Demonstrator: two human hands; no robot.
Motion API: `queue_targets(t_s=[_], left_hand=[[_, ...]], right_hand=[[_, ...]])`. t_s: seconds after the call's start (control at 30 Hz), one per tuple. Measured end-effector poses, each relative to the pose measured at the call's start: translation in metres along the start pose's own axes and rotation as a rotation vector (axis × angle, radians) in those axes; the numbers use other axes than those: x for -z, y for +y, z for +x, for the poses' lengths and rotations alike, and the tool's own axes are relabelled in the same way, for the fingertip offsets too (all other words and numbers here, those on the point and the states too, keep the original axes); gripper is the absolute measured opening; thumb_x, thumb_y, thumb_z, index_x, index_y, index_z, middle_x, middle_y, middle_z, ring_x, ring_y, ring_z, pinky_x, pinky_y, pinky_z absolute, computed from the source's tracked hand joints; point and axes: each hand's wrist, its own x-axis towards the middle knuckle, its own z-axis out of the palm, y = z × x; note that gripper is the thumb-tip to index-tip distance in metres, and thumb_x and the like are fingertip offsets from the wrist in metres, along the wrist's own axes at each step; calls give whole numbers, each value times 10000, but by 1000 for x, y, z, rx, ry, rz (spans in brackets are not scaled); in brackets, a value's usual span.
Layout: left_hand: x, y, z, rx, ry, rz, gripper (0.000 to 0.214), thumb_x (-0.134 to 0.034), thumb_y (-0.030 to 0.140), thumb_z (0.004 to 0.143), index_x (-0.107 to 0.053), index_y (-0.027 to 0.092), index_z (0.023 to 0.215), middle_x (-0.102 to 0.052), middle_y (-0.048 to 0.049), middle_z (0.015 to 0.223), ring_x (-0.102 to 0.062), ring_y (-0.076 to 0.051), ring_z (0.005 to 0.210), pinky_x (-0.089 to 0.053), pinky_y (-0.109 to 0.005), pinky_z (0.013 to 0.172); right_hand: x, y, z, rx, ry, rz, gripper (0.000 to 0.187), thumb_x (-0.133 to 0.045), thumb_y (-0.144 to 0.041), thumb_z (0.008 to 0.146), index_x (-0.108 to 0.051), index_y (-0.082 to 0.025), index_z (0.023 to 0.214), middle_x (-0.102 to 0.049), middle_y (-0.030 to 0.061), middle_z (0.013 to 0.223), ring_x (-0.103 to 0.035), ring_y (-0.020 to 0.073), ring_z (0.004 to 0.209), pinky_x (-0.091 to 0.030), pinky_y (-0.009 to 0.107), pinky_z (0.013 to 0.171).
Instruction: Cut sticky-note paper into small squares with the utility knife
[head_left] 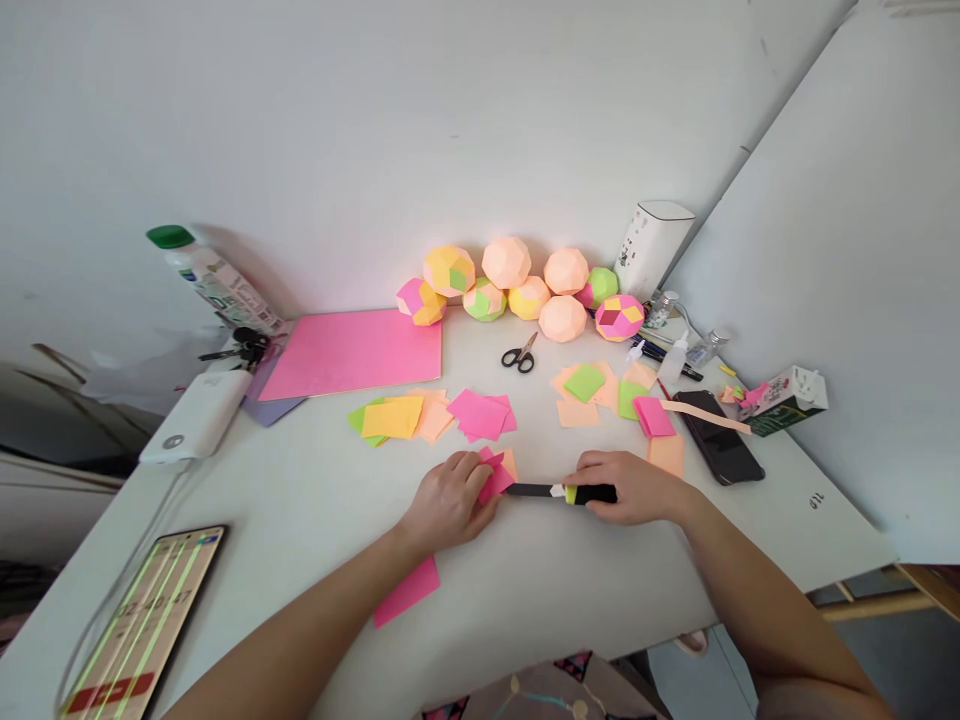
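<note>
My left hand (454,500) is closed on a small folded piece of pink paper (495,480), its fingers curled over the near side. A bit of peach paper (510,464) shows just behind it. My right hand (634,487) grips the black and yellow handle of a knife (532,490). The dark blade points left, and its tip meets the pink paper at my left fingers. Partly hidden by my left forearm, a pink sheet (411,592) lies on the table. Beyond my hands lie loose pink sheets (480,414) and yellow sheets (392,418).
Several faceted paper balls (506,263) are stacked against the wall, with scissors (520,355) before them. A large pink sheet (352,352) lies back left. Phones (716,437) lie right and front left; a power bank (196,415), bottle (217,280) and glue bottle (674,358) stand or lie around.
</note>
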Motion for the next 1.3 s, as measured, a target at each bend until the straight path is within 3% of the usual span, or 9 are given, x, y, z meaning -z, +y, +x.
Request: queue_targets(t_s=[0.67,1.3], left_hand=[[0,-2,0,0,67,-63,110,-455,196,883,-548,166,834,-625,-77,784,-628,-209,789,-505,-280,604],[-1,1,-1,-31,39,39,168,-478,325,894,-511,177,821,-598,-84,805,-603,-222,789,-490,-284,561]], right_hand=[[0,-1,0,-14,-35,-10,489,-545,-150,741,-655,-232,1210,-639,45,1028,-623,182,873,-490,281,778],[-15,-6,2,46,38,-125,476,-546,-160,768,-634,-224,1232,-615,61,959,-599,173,792,-491,286,714]])
